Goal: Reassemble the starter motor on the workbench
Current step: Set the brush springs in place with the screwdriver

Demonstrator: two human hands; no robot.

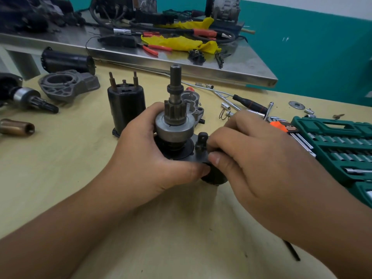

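the starter motor part (174, 125), with its toothed gear and shaft pointing upright, is held above the wooden workbench (60, 168) near the middle of the view. it is gripped around its lower body by the left hand (145, 150), fingers curled behind it and thumb pressed along the front edge. a small dark plunger piece (202, 142) beside the gear is pinched by the right hand (251, 156), thumb and fingers closed on it. a black cylinder (125, 105) is stood just behind the left hand. a green socket set (342, 150) is laid at the right.
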